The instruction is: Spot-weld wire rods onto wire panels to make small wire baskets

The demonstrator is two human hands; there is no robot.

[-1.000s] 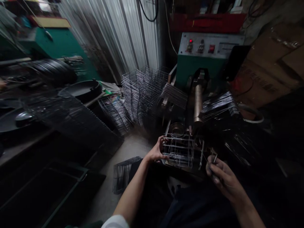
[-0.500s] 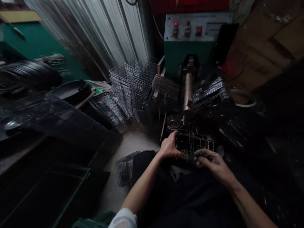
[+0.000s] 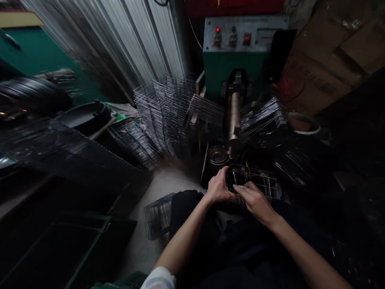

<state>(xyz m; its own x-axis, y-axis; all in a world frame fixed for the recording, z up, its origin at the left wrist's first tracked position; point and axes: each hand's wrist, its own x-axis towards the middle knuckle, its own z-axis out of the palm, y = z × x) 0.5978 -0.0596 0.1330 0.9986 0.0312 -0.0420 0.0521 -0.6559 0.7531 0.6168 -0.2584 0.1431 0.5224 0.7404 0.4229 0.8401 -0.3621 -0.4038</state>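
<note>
In front of me sits a small wire basket or rack (image 3: 268, 185) of thin metal rods, below the tip of the machine's rod-like arm (image 3: 235, 120). My left hand (image 3: 219, 188) is closed around its left end, thumb along the near side. Across the near edge reaches my right hand (image 3: 255, 202), fingers close together and pointing left, close to my left thumb. Anything small between those right fingers is too dark to make out. A round metal dish-like part (image 3: 218, 155) lies just beyond my left hand.
A green machine (image 3: 234, 62) with a lit red lamp stands behind. Stacked wire grids (image 3: 164, 114) rise left of it, and bundled wire pieces (image 3: 261, 120) lie right. Another wire stack (image 3: 158, 216) rests on the floor by my leg. Cardboard boxes (image 3: 325, 76) stand far right.
My right hand has moved left and up along the basket's near side, from a pinch at its right part to beside my left hand. My left hand keeps its hold. The view has shifted slightly.
</note>
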